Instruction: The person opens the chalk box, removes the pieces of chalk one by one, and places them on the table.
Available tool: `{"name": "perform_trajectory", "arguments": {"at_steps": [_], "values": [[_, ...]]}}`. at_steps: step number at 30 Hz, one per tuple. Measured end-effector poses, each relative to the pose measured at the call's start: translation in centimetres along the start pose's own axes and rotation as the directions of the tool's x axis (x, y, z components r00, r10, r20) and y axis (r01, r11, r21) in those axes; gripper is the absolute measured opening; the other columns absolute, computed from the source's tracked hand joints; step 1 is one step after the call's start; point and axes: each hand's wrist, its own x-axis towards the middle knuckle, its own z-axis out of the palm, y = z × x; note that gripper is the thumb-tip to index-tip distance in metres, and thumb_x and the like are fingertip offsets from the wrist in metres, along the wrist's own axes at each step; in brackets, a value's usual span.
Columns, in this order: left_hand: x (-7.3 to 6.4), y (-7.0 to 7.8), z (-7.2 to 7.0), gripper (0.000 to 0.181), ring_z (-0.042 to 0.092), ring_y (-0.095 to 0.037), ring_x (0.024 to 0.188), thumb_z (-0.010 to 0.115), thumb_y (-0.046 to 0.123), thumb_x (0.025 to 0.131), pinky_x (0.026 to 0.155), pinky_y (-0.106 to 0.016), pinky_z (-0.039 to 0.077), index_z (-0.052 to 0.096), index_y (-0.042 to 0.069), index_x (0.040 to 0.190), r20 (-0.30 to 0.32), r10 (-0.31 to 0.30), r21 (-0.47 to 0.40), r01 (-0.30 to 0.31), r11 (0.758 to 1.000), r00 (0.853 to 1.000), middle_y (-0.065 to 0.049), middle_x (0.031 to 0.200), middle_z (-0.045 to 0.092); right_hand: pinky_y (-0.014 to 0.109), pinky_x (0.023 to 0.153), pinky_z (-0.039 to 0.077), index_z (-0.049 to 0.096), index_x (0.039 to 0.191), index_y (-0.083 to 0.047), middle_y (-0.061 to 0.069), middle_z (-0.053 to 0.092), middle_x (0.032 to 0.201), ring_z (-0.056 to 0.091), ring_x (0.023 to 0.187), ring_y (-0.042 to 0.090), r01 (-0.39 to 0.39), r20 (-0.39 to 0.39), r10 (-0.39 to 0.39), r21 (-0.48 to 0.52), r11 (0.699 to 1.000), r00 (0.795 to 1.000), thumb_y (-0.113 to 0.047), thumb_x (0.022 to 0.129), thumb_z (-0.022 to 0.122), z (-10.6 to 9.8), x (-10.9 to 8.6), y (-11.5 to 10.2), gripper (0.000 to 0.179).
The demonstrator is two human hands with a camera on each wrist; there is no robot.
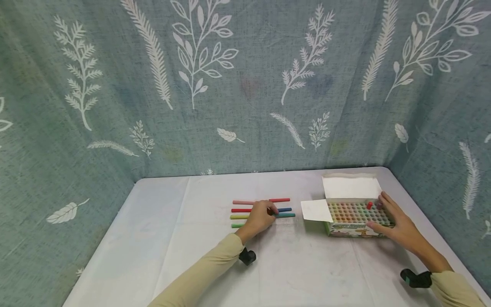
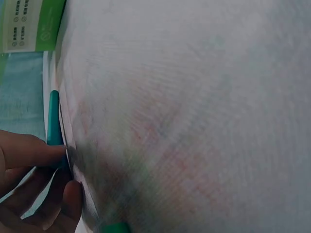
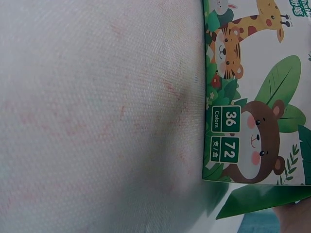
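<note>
My left hand (image 1: 261, 217) is at the rows of crayons in the middle of the table. Its thumb and a finger pinch a teal crayon (image 2: 54, 116), whose far end sticks out past the fingertips. Just behind it lie a blue crayon (image 1: 284, 209) and a red crayon (image 1: 279, 200). My right hand (image 1: 400, 226) holds the right end of the crayon box (image 1: 347, 232), thumb along the front edge and fingers at the back right. One red crayon (image 1: 369, 205) stands up out of the filled box close to those fingers.
Left of my left hand lie a pink crayon (image 1: 243, 202), another red one, a yellow-green crayon (image 1: 238, 217) and a green crayon (image 1: 237, 225), partly hidden by the hand. The box's back lid (image 1: 352, 187) and left flap (image 1: 316, 210) are folded out. Patterned cloth (image 1: 249, 94) walls the table.
</note>
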Motion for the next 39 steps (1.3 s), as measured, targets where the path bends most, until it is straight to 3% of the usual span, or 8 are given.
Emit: {"name": "perform_trajectory", "arguments": {"at_steps": [6,10,16,26,32,39], "values": [[-0.2,0.4,0.0,0.013,0.056,-0.010,0.076,0.068,-0.006,0.078,0.067,-0.023,0.049,0.073,0.005,0.083,0.008,-0.011,0.080,0.010,0.997,1.000,0.001,0.086,0.065,0.077,0.087,0.017,0.003,0.153,-0.013,0.005,-0.006,0.158,0.002,0.139,0.048,0.011,-0.001,-0.011,0.001,1.000,1.000,-0.036,0.085,0.069,0.1,0.0,0.0,0.098],[-0.1,0.7,-0.2,0.015,0.058,-0.010,0.075,0.066,-0.007,0.077,0.065,-0.022,0.050,0.073,0.005,0.083,0.005,-0.021,0.062,0.021,0.998,1.000,0.000,0.086,0.066,0.077,0.086,0.017,0.003,0.153,-0.013,0.005,-0.006,0.158,0.003,0.138,0.049,0.014,-0.001,-0.014,0.002,1.000,1.000,-0.036,0.085,0.069,0.0,0.0,-0.1,0.097],[0.2,1.4,-0.7,0.013,0.057,-0.009,0.072,0.066,-0.004,0.079,0.061,-0.021,0.048,0.073,0.004,0.087,-0.004,0.025,0.024,-0.025,0.999,1.000,-0.001,0.089,0.067,0.078,0.086,0.017,0.003,0.153,-0.014,0.005,-0.006,0.158,0.003,0.138,0.050,0.018,-0.001,-0.018,0.015,1.000,1.000,-0.035,0.085,0.069,0.0,0.0,-0.1,0.097],[1.3,5.2,-1.2,0.011,0.060,-0.012,0.076,0.066,0.001,0.083,0.062,-0.022,0.049,0.072,0.009,0.087,-0.018,0.098,-0.135,-0.100,0.986,0.995,-0.002,0.087,0.067,0.078,0.087,0.015,0.002,0.153,-0.012,0.007,-0.007,0.158,-0.001,0.139,0.048,0.006,0.014,-0.006,0.019,1.000,1.000,-0.036,0.086,0.068,-0.2,0.0,-0.3,0.097],[1.8,7.5,-0.3,0.011,0.060,-0.009,0.075,0.065,0.002,0.084,0.063,-0.020,0.048,0.072,0.002,0.092,-0.024,0.158,-0.178,-0.160,0.971,0.987,-0.001,0.085,0.067,0.077,0.087,0.016,0.004,0.153,-0.012,0.006,-0.005,0.158,0.002,0.138,0.049,0.024,-0.006,-0.024,0.018,1.000,1.000,-0.034,0.087,0.067,-0.2,0.0,-0.3,0.094],[2.6,9.6,1.5,0.012,0.060,-0.005,0.073,0.064,-0.001,0.082,0.063,-0.016,0.046,0.072,0.007,0.088,-0.050,0.218,-0.166,-0.224,0.960,0.975,0.000,0.084,0.068,0.077,0.089,0.015,0.005,0.153,-0.012,0.004,-0.004,0.158,0.002,0.140,0.046,0.042,-0.015,-0.041,0.038,0.998,0.999,-0.032,0.090,0.064,0.0,-0.1,-0.1,0.089]]}}
